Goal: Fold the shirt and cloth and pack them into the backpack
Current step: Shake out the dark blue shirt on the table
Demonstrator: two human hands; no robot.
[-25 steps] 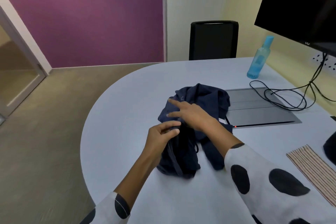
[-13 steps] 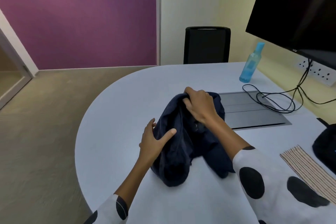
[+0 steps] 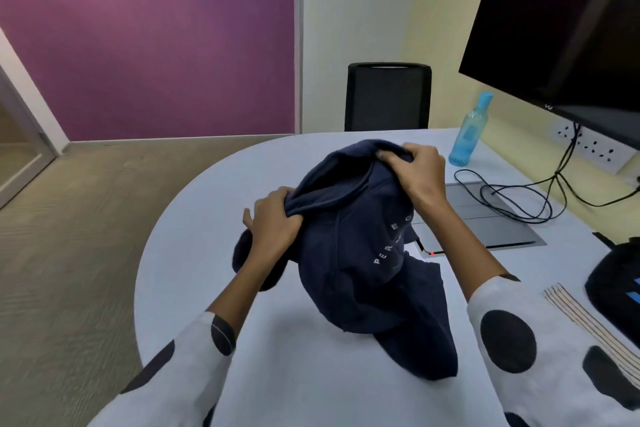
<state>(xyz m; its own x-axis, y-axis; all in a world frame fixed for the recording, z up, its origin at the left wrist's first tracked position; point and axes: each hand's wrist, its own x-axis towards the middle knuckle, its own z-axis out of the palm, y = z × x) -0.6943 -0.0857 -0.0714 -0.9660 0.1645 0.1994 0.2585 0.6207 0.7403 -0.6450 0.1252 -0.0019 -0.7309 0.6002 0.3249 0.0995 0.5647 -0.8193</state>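
Observation:
A navy shirt [image 3: 356, 260] with white lettering hangs lifted above the pale table [image 3: 194, 236], its lower part still draped on the surface. My left hand [image 3: 273, 222] grips the shirt's upper edge on the left. My right hand [image 3: 420, 170] grips the same edge at the top right, fingers curled over the fabric. A striped cloth [image 3: 588, 319] lies flat at the right, partly under my sleeve. The dark backpack [image 3: 616, 281] sits at the right edge, cut off by the frame.
A blue water bottle [image 3: 469, 130] stands at the back right. A grey panel [image 3: 485, 218] set in the table carries a coiled black cable [image 3: 512, 198]. A large dark monitor [image 3: 561, 21] hangs at upper right; a black chair [image 3: 388, 97] stands behind the table.
Both hands have taken hold of the shirt's upper edge and raised it off the table, spreading it so the lettering shows. Earlier it lay bunched on the surface.

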